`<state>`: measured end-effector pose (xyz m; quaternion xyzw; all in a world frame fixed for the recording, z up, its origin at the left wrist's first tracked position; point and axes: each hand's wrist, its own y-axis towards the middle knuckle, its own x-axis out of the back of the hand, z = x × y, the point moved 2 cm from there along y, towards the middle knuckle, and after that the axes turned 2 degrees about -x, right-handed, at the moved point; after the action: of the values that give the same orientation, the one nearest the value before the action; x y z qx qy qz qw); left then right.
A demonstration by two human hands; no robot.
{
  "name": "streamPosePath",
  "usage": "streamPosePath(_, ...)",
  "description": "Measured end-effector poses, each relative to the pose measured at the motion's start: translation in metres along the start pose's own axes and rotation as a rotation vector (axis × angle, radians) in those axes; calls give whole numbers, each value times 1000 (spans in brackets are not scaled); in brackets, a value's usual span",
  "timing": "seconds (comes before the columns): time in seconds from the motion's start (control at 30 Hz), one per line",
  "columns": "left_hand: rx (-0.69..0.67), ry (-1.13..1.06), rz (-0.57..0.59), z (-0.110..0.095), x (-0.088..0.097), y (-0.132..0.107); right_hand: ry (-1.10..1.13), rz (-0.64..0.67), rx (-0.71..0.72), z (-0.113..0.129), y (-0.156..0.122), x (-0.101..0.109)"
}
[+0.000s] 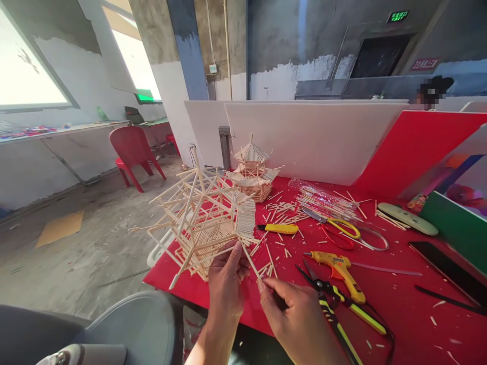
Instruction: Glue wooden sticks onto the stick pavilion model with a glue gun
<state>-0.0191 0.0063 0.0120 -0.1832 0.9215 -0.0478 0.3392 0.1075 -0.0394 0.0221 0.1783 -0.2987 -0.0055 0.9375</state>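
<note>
A half-roofed pagoda model made of thin wooden sticks stands at the table's left corner. Its right side carries a fan of closely laid sticks; elsewhere the frame is bare. My left hand is closed on the model's near corner, thumb on top, the other fingers partly hidden. Between the thumb and forefinger of my right hand is the lower end of a wooden stick. That stick slants up to the model's corner; whether it is fixed there I cannot tell.
On the red table lie a yellow utility knife, scissors, a glue gun, black-and-green pliers-like cutters, a phone and scattered sticks. Behind stands a smaller roofed pagoda. A grey stool is at the lower left.
</note>
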Motion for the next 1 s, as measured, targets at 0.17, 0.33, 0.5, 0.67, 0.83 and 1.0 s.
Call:
streamPosePath(0.17,19,-46,11,0,-2,0,31,0,-5,-2,-3,-4)
streamPosePath(0.33,34,-37,9,0,0,3,56,42,-41,2,0,-2)
streamPosePath(0.5,48,-4,11,-2,1,4,50,85,-62,7,6,0)
streamPosePath(0.67,39,1,-2,-4,-1,3,108,139,-138,6,13,-3)
streamPosePath(0.83,31,-8,1,-2,0,5,129,157,-156,7,23,-6)
streamPosePath(1.0,24,-10,23,-2,2,6,106,171,-149,9,28,-8)
